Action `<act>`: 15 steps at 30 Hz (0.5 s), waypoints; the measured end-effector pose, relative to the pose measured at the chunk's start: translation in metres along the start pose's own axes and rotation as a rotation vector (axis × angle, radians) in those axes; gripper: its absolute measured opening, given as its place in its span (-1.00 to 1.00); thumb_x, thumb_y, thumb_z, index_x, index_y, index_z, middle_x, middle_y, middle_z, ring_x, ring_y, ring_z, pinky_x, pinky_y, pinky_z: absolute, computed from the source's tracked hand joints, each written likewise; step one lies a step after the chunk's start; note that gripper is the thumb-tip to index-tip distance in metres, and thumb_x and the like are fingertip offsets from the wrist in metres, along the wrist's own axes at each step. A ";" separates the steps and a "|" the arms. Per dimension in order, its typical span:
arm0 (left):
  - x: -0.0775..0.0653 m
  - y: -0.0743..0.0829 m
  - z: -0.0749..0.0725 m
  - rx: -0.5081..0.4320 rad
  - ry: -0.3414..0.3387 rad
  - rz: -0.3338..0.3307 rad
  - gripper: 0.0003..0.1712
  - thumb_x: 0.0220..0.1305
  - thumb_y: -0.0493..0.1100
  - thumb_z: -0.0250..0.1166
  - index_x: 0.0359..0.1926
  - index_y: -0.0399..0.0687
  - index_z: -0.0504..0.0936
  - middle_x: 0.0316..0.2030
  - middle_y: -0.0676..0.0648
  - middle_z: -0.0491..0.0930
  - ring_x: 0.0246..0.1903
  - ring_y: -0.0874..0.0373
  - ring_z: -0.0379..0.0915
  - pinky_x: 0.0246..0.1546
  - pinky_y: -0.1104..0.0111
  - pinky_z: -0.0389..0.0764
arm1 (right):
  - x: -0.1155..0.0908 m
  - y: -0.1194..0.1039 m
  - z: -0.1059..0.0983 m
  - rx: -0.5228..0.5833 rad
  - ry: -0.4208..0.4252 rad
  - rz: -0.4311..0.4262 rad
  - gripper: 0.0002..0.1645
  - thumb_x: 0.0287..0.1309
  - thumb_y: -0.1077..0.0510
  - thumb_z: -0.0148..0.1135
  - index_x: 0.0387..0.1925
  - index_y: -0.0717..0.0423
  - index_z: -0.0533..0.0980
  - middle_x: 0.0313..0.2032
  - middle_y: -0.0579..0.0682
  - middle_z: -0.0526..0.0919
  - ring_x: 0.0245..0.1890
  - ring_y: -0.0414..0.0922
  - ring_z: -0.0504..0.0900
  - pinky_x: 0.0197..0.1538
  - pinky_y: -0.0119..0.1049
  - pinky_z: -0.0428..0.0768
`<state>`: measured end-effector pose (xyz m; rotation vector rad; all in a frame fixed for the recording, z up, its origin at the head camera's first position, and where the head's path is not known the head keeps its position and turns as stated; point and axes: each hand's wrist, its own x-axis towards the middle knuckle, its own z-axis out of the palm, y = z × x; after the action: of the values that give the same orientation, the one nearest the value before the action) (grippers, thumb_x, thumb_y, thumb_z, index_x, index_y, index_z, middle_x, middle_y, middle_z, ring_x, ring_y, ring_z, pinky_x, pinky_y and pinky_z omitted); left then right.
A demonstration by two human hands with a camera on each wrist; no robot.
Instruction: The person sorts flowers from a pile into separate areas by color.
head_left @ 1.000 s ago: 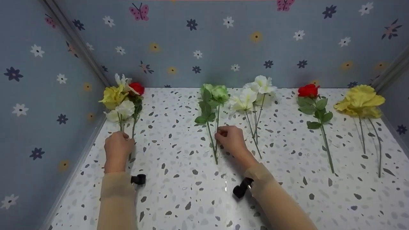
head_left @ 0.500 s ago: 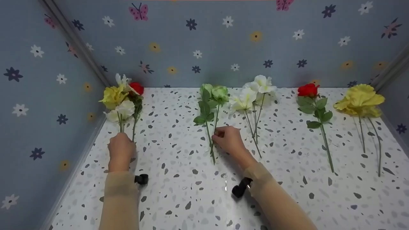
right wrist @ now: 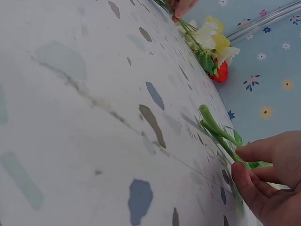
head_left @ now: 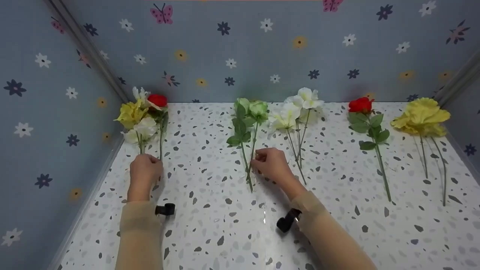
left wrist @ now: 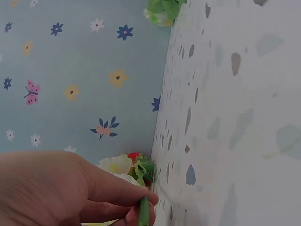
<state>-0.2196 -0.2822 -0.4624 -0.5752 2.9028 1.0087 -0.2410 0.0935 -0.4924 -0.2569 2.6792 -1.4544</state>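
Observation:
At the left, my left hand (head_left: pixel 145 171) pinches the green stem of a red rose (head_left: pixel 157 100), seen between thumb and fingers in the left wrist view. This rose lies in a bunch with a yellow flower (head_left: pixel 131 114) and white flowers (head_left: pixel 145 127); whether the hand also holds their stems, I cannot tell. Near the middle, my right hand (head_left: pixel 273 164) pinches the stem of a pale green rose (head_left: pixel 258 110). A second green rose (head_left: pixel 243 103) lies beside it, and their stems cross low down. The right wrist view shows both stem ends (right wrist: pixel 209 117) past the fingertips.
White flowers (head_left: pixel 296 108) lie right of the green roses. Farther right are another red rose (head_left: pixel 361 105) and large yellow flowers (head_left: pixel 422 116). A flower-patterned wall (head_left: pixel 262 48) stands behind the speckled tabletop (head_left: pixel 210 232), with side panels at left and right.
My left hand has moved slightly right, and its red rose stem now stands straighter, apart from the other stems. My right hand shifted the green stem a little left, so the two stems cross.

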 end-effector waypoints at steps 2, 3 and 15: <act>-0.001 0.004 0.000 -0.026 -0.010 -0.004 -0.73 0.39 -0.18 0.08 -0.25 -0.26 0.64 -0.39 -0.18 0.62 -0.43 -0.03 0.52 -0.43 0.20 0.51 | -0.001 0.000 -0.002 0.018 -0.007 0.029 -0.64 0.17 0.22 0.42 0.02 0.22 0.67 -0.32 -0.02 0.74 -0.43 -0.17 0.69 -0.29 -0.30 0.68; -0.001 0.006 0.000 -0.041 -0.011 0.000 -0.71 0.40 -0.16 0.09 -0.19 -0.28 0.65 -0.32 -0.21 0.63 -0.38 -0.05 0.53 -0.37 0.15 0.54 | -0.002 0.001 -0.004 0.023 -0.007 0.041 -0.57 0.17 0.21 0.43 0.08 0.22 0.64 -0.29 -0.02 0.74 -0.39 -0.15 0.70 -0.26 -0.30 0.69; -0.013 0.052 0.025 -0.301 0.014 0.092 -0.69 0.48 -0.08 0.16 0.03 -0.20 0.64 -0.16 -0.16 0.62 -0.30 0.06 0.53 -0.34 0.28 0.57 | -0.024 0.010 -0.048 0.065 0.041 0.047 -0.53 0.31 0.02 0.33 0.17 0.13 0.60 -0.15 -0.03 0.72 -0.23 -0.08 0.72 -0.26 -0.22 0.69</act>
<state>-0.2282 -0.2250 -0.4490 -0.4593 2.8303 1.4745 -0.2261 0.1425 -0.4750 -0.1598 2.6446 -1.5454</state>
